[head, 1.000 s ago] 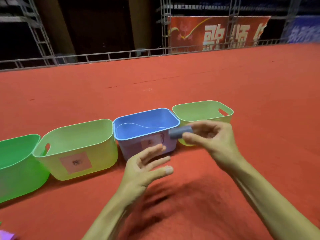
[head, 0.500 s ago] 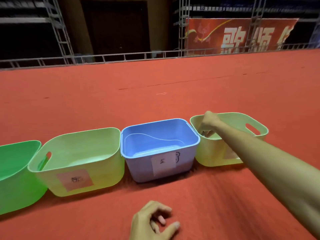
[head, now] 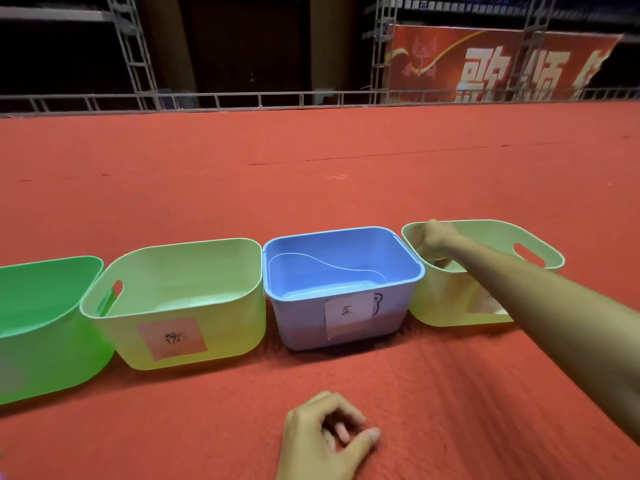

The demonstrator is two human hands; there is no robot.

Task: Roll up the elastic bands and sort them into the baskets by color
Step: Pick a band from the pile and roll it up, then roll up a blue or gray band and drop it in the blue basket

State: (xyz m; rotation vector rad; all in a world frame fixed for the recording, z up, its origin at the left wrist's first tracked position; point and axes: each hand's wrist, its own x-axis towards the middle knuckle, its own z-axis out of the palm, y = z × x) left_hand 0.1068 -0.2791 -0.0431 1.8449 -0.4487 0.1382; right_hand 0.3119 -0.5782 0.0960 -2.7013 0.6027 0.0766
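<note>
Baskets [head: 235, 317] stand close in a row across the carpet [head: 311, 195], no passage between; carpet lies open beyond and before them.

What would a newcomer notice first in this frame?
Four baskets line the red carpet: a green basket far left, a labelled yellow-green basket, a blue basket, then the rightmost basket, also yellow-green. The right hand dips into the rightmost basket; the left hand rests loosely curled on the carpet in front.

On the red carpet [head: 311, 161], the blue plastic basket [head: 301, 323] bears a white label [head: 348, 313], and the yellow-green plastic basket [head: 225, 323] left of it a pink label [head: 171, 337].
</note>
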